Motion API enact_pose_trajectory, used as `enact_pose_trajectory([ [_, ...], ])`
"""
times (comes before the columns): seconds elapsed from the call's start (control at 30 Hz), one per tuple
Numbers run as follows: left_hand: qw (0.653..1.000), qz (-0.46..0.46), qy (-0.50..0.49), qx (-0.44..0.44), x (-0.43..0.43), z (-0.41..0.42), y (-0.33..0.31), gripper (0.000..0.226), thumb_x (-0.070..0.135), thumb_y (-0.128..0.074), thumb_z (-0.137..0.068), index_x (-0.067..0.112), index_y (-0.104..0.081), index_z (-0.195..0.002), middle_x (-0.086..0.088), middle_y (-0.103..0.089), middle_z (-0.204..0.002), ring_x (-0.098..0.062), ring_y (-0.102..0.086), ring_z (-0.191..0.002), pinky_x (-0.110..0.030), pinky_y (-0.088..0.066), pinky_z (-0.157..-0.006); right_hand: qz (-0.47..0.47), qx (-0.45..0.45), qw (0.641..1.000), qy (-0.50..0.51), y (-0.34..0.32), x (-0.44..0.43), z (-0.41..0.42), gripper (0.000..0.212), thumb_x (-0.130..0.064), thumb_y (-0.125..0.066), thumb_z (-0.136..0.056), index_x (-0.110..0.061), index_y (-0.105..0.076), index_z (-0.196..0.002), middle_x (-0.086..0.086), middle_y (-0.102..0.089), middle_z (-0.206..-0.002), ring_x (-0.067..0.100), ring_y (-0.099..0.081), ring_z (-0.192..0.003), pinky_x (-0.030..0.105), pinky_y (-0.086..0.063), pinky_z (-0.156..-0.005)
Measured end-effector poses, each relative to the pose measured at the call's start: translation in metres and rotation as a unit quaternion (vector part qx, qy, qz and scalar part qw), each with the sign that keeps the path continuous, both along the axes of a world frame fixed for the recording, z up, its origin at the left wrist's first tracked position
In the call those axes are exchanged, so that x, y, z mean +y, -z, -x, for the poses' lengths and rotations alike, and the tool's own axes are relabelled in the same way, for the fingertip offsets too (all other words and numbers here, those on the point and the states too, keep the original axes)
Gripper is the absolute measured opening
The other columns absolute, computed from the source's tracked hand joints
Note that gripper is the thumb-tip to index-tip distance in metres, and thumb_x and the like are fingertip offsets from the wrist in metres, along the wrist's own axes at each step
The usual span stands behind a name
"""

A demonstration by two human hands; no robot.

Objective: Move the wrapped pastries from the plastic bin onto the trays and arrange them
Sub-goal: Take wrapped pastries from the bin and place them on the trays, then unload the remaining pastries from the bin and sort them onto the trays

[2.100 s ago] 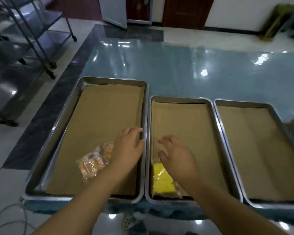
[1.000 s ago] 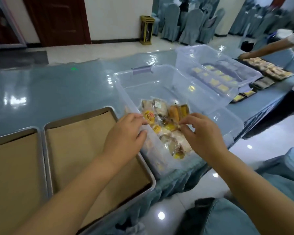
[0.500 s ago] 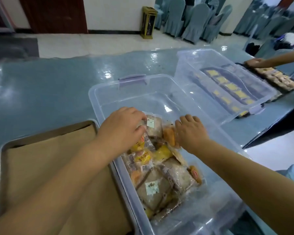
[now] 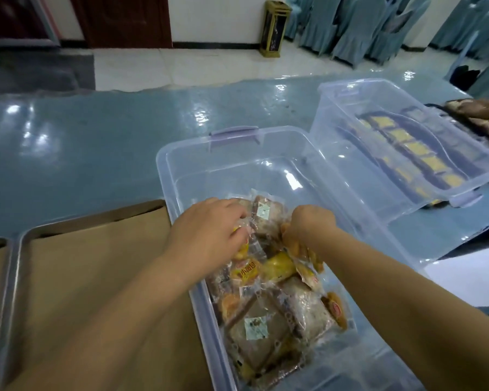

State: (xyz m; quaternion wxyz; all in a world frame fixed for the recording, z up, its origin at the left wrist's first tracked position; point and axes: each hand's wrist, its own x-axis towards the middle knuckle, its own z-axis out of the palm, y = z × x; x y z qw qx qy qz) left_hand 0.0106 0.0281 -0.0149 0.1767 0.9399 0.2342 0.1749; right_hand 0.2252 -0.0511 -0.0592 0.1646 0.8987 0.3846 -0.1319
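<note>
Both hands work inside the bin (image 4: 237, 153): left hand (image 4: 209, 232) and right hand (image 4: 308, 224) each pinch wrapped pastries (image 4: 254, 328). Judged light, soft, slippery; grip wrapper edges.

wall (image 4: 215, 18) white | door (image 4: 124, 21) dark wood | floor (image 4: 181, 66) pale tile | chairs (image 4: 350, 24) blue-covered | gold stand (image 4: 275, 29), possibly a bin

The wrapped pastries (image 4: 268, 292) lie heaped in clear film at the near end of the plastic bin (image 4: 164, 170): yellow, orange and grey-brown packets overlapping, some with small square labels. The bin is clear and open-topped, with a lilac latch on its far rim. Just beside it lies a metal tray (image 4: 13, 266) lined with brown paper.
</note>
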Motion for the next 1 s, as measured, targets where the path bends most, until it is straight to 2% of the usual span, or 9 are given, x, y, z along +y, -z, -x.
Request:
enact_pose_trajectory([
  [0.13,0.999,-0.019,-0.034,0.009,-0.002,-0.001,0.000,0.023,0.038,-0.047,-0.091,0.029,-0.063,-0.106,0.012,-0.065,-0.099,-0.008,-0.054,-0.088,-0.019,-0.030,-0.057,-0.005,0.001,0.999,-0.041,0.007,0.003,0.005,0.017,-0.028,-0.053,-0.086,-0.015,-0.057,-0.097,0.001,-0.055,-0.087,0.024,-0.059,-0.088,0.028,-0.040,-0.066],
  [0.3,0.997,-0.016,-0.074,0.035,-0.003,-0.003,-0.002,0.022,0.040,-0.049,-0.089,0.029,-0.064,-0.099,0.011,-0.066,-0.093,-0.011,-0.056,-0.083,-0.027,-0.041,-0.060,-0.037,-0.062,0.991,-0.116,0.020,-0.015,0.012,0.035,-0.013,-0.047,-0.091,-0.013,-0.048,-0.125,0.005,-0.065,-0.105,0.027,-0.063,-0.095,0.030,-0.042,-0.066],
  [0.47,0.993,0.010,-0.102,0.055,-0.005,-0.004,-0.007,0.020,0.040,-0.050,-0.089,0.030,-0.065,-0.097,0.012,-0.066,-0.092,-0.009,-0.057,-0.081,-0.030,-0.049,-0.065,-0.121,-0.028,0.980,-0.155,-0.005,-0.027,0.006,0.021,-0.028,-0.054,-0.090,-0.018,-0.051,-0.109,0.001,-0.062,-0.087,0.025,-0.062,-0.081,0.024,-0.036,-0.055],
  [0.6,0.991,0.007,-0.109,0.075,-0.006,-0.005,-0.009,0.025,0.043,-0.049,-0.089,0.029,-0.065,-0.102,0.010,-0.067,-0.097,-0.010,-0.059,-0.083,-0.029,-0.049,-0.067,-0.261,0.104,0.953,-0.110,-0.047,-0.037,-0.001,0.025,-0.042,-0.060,-0.077,-0.025,-0.046,-0.089,-0.006,-0.056,-0.071,0.019,-0.054,-0.067,0.025,-0.032,-0.047],
  [0.67,0.989,0.007,-0.118,0.091,-0.006,-0.007,-0.009,0.029,0.046,-0.049,-0.089,0.031,-0.062,-0.110,0.010,-0.066,-0.105,-0.010,-0.059,-0.089,-0.026,-0.045,-0.066,-0.350,0.250,0.901,-0.052,-0.062,-0.043,-0.003,0.026,-0.040,-0.067,-0.073,-0.028,-0.055,-0.093,-0.006,-0.064,-0.076,0.015,-0.060,-0.071,0.029,-0.047,-0.057],
  [0.73,0.986,0.049,-0.136,0.080,-0.007,-0.012,-0.008,0.044,0.052,-0.052,-0.086,0.030,-0.053,-0.124,0.009,-0.061,-0.121,-0.009,-0.057,-0.102,-0.028,-0.047,-0.075,-0.418,0.433,0.798,-0.004,-0.070,-0.049,0.000,0.026,-0.031,-0.074,-0.073,-0.034,-0.061,-0.095,-0.009,-0.070,-0.082,0.012,-0.067,-0.075,0.027,-0.053,-0.062],
  [0.83,0.948,0.278,-0.152,-0.024,-0.017,-0.023,-0.015,0.101,0.073,-0.064,-0.060,0.029,-0.025,-0.143,0.008,-0.041,-0.141,-0.009,-0.044,-0.123,-0.034,-0.043,-0.097,-0.454,0.600,0.658,0.004,-0.073,-0.054,0.007,0.038,-0.019,-0.078,-0.071,-0.030,-0.062,-0.104,-0.001,-0.073,-0.091,0.018,-0.071,-0.083,0.026,-0.053,-0.063],
  [0.9,0.897,0.413,-0.124,-0.094,-0.024,-0.028,-0.022,0.121,0.079,-0.070,-0.042,0.036,-0.019,-0.142,0.012,-0.037,-0.140,-0.008,-0.044,-0.121,-0.033,-0.044,-0.097,-0.464,0.639,0.613,-0.007,-0.076,-0.052,0.012,0.044,-0.017,-0.077,-0.069,-0.023,-0.060,-0.109,0.003,-0.073,-0.093,0.019,-0.070,-0.085,0.023,-0.054,-0.063],
  [1.0,0.857,0.484,-0.084,-0.157,-0.030,-0.027,-0.028,0.106,0.071,-0.079,-0.039,0.040,-0.033,-0.129,0.011,-0.055,-0.123,-0.007,-0.061,-0.103,-0.028,-0.054,-0.083,-0.466,0.646,0.603,-0.035,-0.080,-0.048,0.018,0.047,-0.030,-0.077,-0.073,-0.027,-0.057,-0.115,0.000,-0.071,-0.100,0.018,-0.069,-0.093,0.024,-0.055,-0.068],
])
